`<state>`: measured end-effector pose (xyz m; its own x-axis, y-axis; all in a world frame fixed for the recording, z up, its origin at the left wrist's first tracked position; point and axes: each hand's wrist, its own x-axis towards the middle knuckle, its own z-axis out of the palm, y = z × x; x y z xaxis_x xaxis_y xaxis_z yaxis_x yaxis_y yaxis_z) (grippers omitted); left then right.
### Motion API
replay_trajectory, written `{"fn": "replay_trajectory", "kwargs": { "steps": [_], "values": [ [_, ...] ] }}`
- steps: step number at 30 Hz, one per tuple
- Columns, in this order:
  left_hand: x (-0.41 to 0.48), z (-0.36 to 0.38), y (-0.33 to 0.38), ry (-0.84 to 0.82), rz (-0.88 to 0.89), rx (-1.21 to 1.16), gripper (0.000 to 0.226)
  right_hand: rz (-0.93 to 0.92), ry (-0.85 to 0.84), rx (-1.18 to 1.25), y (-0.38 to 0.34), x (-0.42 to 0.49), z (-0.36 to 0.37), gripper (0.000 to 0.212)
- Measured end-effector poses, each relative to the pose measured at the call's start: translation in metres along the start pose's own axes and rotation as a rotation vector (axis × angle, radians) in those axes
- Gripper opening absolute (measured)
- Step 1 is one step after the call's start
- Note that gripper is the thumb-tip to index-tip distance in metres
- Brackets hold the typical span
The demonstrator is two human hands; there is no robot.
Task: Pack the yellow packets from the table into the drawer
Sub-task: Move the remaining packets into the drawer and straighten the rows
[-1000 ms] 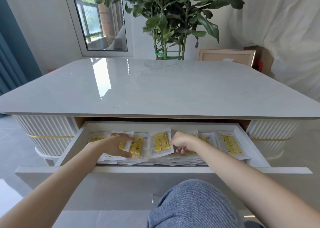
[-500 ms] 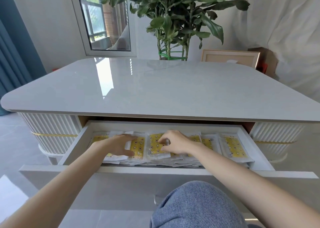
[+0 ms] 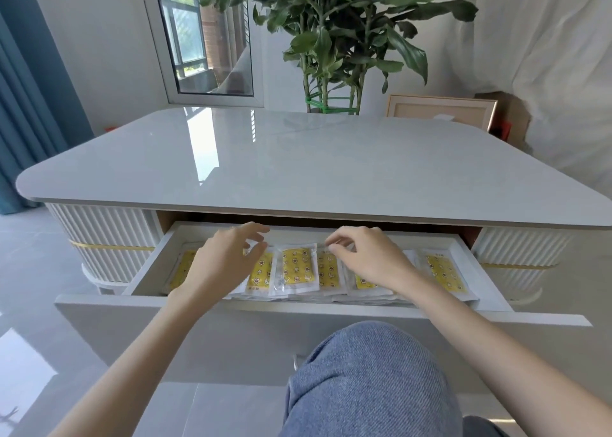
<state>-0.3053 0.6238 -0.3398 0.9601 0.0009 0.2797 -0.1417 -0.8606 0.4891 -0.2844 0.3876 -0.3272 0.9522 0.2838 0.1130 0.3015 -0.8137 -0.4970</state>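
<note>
The white drawer (image 3: pixel 145 271) under the table top (image 3: pixel 298 165) stands pulled out. Several yellow packets in clear wrappers lie in a row inside it, one in the middle (image 3: pixel 296 269) and one at the right end (image 3: pixel 445 277). No packets lie on the table top. My left hand (image 3: pixel 228 261) hovers over the left packets with its fingers loosely spread, covering some of them. My right hand (image 3: pixel 367 257) is over the packets right of centre, its curled thumb and forefinger pinching the top edge of a yellow packet (image 3: pixel 328 267).
My knee in blue jeans (image 3: pixel 364 380) is just below the drawer front (image 3: pixel 298 310). A large potted plant (image 3: pixel 331 39) and a leaning picture frame (image 3: pixel 437 111) stand behind the table. A window (image 3: pixel 205 39) and a blue curtain (image 3: pixel 20 105) are at the left.
Both hands have lifted off the packets they were pressing and moved toward the back of the drawer. The camera has tilted and come closer.
</note>
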Motion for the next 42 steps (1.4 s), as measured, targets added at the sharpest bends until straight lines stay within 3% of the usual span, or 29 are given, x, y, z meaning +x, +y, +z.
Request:
{"fn": "replay_trajectory", "kwargs": {
  "steps": [7,12,15,20,24,27,30,33,42],
  "values": [
    [-0.038,0.010,0.015,0.258,0.050,0.073,0.029,0.027,0.238,-0.193,0.005,-0.049,0.012,0.026],
    [-0.032,0.010,0.013,0.367,0.172,0.056,0.028,-0.212,0.515,-0.258,0.011,-0.042,0.018,0.029],
    [-0.023,0.010,0.009,0.400,0.283,0.019,0.037,-0.354,0.585,-0.251,0.015,-0.031,0.017,0.034],
    [0.001,0.009,0.002,0.246,0.513,0.260,0.057,-0.572,0.534,-0.380,0.030,-0.006,0.009,0.047],
    [0.025,0.016,-0.006,0.084,0.644,0.563,0.089,-0.586,0.367,-0.553,0.046,0.010,0.001,0.073],
    [0.043,0.023,-0.010,0.033,0.573,0.655,0.104,-0.491,0.242,-0.608,0.050,0.024,-0.002,0.092],
    [0.055,0.027,-0.014,0.024,0.486,0.625,0.107,-0.425,0.229,-0.559,0.058,0.037,-0.001,0.099],
    [0.062,0.033,-0.018,0.061,0.481,0.545,0.099,-0.427,0.292,-0.499,0.063,0.047,0.001,0.094],
    [0.070,0.060,-0.019,0.384,0.472,0.266,0.060,-0.513,0.617,-0.358,0.073,0.068,0.020,0.055]
  ]
}}
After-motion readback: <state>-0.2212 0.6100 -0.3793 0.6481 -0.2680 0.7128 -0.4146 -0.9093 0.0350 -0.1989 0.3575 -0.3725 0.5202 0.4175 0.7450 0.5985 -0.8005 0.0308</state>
